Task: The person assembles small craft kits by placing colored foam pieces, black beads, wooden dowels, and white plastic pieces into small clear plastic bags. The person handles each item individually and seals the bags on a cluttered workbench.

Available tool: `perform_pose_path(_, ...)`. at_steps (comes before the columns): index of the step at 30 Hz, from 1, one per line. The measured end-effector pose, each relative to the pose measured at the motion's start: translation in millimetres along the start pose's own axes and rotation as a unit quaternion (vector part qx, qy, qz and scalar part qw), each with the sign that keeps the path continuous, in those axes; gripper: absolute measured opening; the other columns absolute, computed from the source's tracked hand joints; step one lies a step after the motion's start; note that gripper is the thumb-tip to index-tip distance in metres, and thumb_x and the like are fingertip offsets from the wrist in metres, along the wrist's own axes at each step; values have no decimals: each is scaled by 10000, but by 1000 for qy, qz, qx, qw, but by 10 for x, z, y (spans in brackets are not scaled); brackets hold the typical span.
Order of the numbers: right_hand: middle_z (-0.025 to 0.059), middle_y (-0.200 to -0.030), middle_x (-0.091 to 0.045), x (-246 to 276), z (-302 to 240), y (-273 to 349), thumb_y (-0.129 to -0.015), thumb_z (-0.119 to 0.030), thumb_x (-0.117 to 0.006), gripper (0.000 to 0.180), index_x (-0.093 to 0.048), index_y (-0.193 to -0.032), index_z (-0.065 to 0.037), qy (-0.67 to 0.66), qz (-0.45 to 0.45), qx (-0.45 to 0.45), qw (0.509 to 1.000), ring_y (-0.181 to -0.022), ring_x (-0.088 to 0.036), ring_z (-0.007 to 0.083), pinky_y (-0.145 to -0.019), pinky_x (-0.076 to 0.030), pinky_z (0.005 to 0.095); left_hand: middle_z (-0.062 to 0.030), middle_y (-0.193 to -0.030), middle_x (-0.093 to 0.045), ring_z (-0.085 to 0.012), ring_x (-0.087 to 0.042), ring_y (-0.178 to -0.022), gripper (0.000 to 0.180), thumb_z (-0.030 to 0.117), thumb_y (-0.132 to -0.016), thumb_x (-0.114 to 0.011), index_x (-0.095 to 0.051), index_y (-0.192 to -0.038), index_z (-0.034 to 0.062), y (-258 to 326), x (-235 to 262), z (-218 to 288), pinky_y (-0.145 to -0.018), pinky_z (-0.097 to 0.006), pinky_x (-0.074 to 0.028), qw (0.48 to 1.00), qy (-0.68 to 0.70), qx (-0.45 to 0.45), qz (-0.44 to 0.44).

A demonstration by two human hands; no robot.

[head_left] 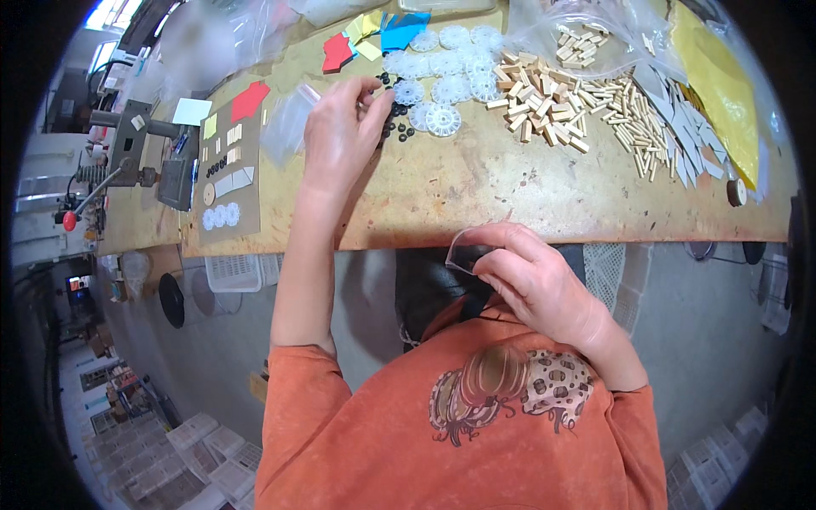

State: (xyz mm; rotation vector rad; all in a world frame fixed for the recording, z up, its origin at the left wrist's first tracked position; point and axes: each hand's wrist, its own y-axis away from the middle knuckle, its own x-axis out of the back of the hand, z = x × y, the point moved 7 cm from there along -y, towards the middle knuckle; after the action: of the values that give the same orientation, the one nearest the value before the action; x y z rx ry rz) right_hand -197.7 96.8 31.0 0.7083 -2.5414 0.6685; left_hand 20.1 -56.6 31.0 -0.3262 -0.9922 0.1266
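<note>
My left hand (340, 140) reaches over the table, thumb and fingers bent together at a scatter of small black rings (401, 127). Whatever is between those fingertips is too small to make out. Translucent white plastic wheels (444, 120) lie in a cluster just right of that hand. At the table's front edge, close to my body, my right hand (540, 276) grips a small clear plastic bag (461, 253) by its side. The fingers of that hand partly hide the bag, so its contents cannot be made out.
Wooden blocks (544, 106), short dowels (639, 127) and grey strips (680, 127) are heaped to the right, beside a yellow bag (718, 93). Left stand a board of sample parts (238, 183) and a metal press (127, 149). Red card pieces (337, 53) and blue ones (404, 32) lie farther back.
</note>
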Motion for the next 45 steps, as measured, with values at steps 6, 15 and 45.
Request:
perform_pose_path(6, 154, -1173, -635, 73, 68, 89, -851, 10, -656, 106, -608, -945, -5, -9, 21, -18, 1000, -1072, -624, 360, -909, -534, 429, -96, -845, -699, -292, -693, -819, 408, 430, -799, -812, -679, -920, 64, -242, -319, -39, -745, -411, -544, 994, -87, 37, -57)
perform_pose_path(15, 129, -1211, -659, 144, 183, 202, -839, 16, -702, 131, -633, -944, -22, -7, 21, -45, 999, -1085, -649, 336, -904, -553, 412, -30, -790, -675, -84, -627, -695, 240, 79, -834, -805, -649, -972, -40, 40, -570, 128, -588, -249, -482, 900, 374, 164, -153)
perform_pose_path(45, 127, -1180, -649, 283, 55, 95, -855, -11, -684, 185, -668, -1039, -27, 10, 47, -30, 998, -1087, -628, 326, -926, -532, 400, -17, -833, -629, -56, -566, -746, 245, 5, -818, -807, -575, -888, 38, 820, -95, 953, -627, -251, -483, 897, 380, 13, -224)
